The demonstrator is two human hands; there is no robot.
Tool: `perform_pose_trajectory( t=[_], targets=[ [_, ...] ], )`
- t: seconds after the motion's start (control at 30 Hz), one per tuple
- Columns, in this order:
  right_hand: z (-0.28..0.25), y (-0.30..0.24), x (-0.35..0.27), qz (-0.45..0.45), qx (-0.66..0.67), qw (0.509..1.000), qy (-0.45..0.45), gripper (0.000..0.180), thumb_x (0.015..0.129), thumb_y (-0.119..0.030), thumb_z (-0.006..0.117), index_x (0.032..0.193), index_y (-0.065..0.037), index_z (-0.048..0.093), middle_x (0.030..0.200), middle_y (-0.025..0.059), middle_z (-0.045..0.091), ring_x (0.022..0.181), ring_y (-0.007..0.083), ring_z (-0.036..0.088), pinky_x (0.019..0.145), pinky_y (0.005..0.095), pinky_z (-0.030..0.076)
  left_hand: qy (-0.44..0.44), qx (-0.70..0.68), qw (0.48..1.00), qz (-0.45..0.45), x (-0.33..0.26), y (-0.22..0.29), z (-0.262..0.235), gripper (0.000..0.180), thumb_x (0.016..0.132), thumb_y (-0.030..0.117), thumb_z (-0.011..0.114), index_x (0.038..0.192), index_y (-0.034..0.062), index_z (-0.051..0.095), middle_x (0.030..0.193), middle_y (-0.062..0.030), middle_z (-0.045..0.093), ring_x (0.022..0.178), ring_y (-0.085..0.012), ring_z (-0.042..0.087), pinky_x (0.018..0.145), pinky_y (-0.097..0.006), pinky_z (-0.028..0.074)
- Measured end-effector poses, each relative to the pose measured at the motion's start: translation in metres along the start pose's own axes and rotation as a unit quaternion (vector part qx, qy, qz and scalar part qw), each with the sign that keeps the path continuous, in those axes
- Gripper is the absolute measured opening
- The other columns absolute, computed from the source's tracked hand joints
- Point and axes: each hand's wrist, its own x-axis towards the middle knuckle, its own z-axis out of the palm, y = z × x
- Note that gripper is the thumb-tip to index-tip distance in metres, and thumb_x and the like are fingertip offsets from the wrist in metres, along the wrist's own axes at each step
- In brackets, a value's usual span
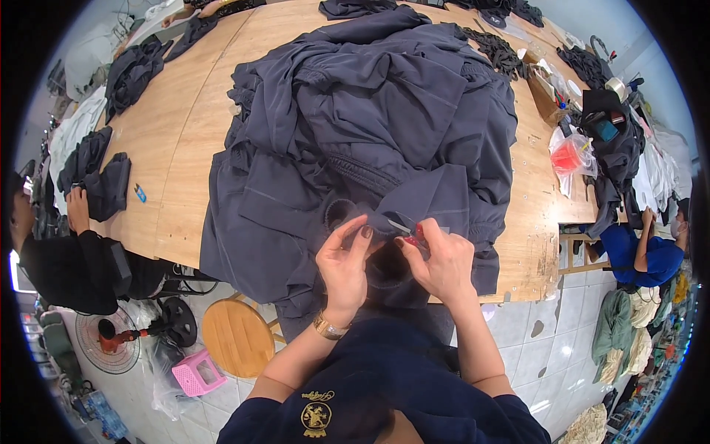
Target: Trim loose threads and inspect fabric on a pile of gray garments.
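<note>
A big heap of dark grey garments [355, 103] with elasticated, gathered seams covers the middle of the table in front of me. At its near edge, my left hand [344, 270] pinches a hem of one dark grey garment [436, 200] between thumb and fingertips. My right hand [446, 266] is closed around small red-handled thread snips [400, 226]. Their metal blades point left and touch or nearly touch the cloth by my left fingertips. The exact spot under the blades is too small to make out. Part of the garment hangs over the table edge toward my lap.
The wooden table [185, 118] carries more dark clothes [134, 74] and a blue lighter [140, 193] at left. A bag with a red drink [568, 157] stands at right. Co-workers sit at left [66, 259] and right [643, 251]. A round stool [238, 337] and fan [109, 339] are on the floor.
</note>
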Motion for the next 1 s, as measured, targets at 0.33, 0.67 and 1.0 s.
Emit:
perform_pose_trajectory(
  t=[0.33,0.67,1.0],
  targets=[
    [-0.002,-0.004,0.001,-0.013,-0.001,1.0,-0.019,0.027,0.078,-0.03,0.067,0.078,-0.008,0.051,0.058,0.0063,0.058,0.047,0.0252,0.056,0.048,0.0341,0.041,-0.041,-0.188,0.977,-0.088,-0.001,0.003,-0.01,0.012,0.09,0.01,0.06,0.1,0.0032,0.063,0.101,-0.0072,0.064,0.094,-0.0193,0.062,0.09,-0.042,0.05],
    [-0.003,-0.009,0.009,-0.054,-0.055,0.996,-0.038,0.025,0.076,-0.026,0.068,0.074,-0.009,0.05,0.056,0.0056,0.055,0.048,0.0249,0.054,0.049,0.0337,0.04,-0.067,-0.173,0.982,-0.047,-0.006,0.003,-0.007,0.01,0.089,0.005,0.06,0.097,0.0006,0.063,0.098,-0.0093,0.065,0.093,-0.0195,0.062,0.091,-0.041,0.05],
    [-0.004,-0.011,0.011,-0.061,-0.063,0.996,-0.031,0.023,0.076,-0.024,0.067,0.072,-0.009,0.05,0.055,0.0048,0.054,0.048,0.0232,0.054,0.048,0.0325,0.04,-0.085,-0.081,0.993,-0.016,-0.011,-0.007,-0.014,0.009,0.089,0.004,0.06,0.096,0.0016,0.063,0.096,-0.0074,0.067,0.091,-0.0166,0.063,0.093,-0.043,0.049]
  ],
)
